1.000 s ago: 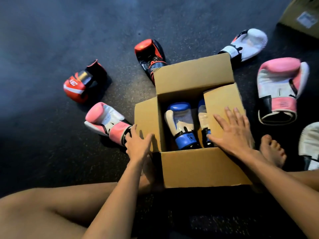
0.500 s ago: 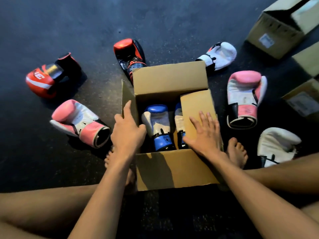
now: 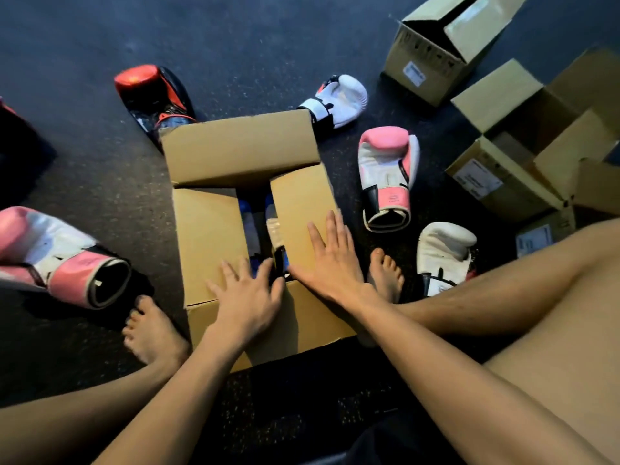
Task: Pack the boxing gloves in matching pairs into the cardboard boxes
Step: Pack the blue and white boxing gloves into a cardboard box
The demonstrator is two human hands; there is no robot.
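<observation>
A cardboard box (image 3: 235, 152) stands on the dark floor between my bare feet. Its two side flaps are folded nearly flat. My left hand (image 3: 248, 297) presses the left flap with straight fingers. My right hand (image 3: 330, 260) lies flat on the right flap. Through the gap between the flaps show two blue-and-white gloves (image 3: 258, 226) inside the box. Loose on the floor lie a pink-and-white glove (image 3: 57, 256) at left, another pink-and-white glove (image 3: 387, 176) at right, two white gloves (image 3: 339, 100) (image 3: 443, 253), and a red-and-black glove (image 3: 154, 99).
Several open cardboard boxes stand at the right: one at the back (image 3: 436, 48) and others beside my right leg (image 3: 523, 139). A dark shape (image 3: 13, 129) at the left edge is cut off. My feet (image 3: 154, 333) (image 3: 385, 273) flank the box.
My left hand has folded the left flap down over the box. The blue gloves are now mostly covered. The view has swung right, bringing more boxes into sight.
</observation>
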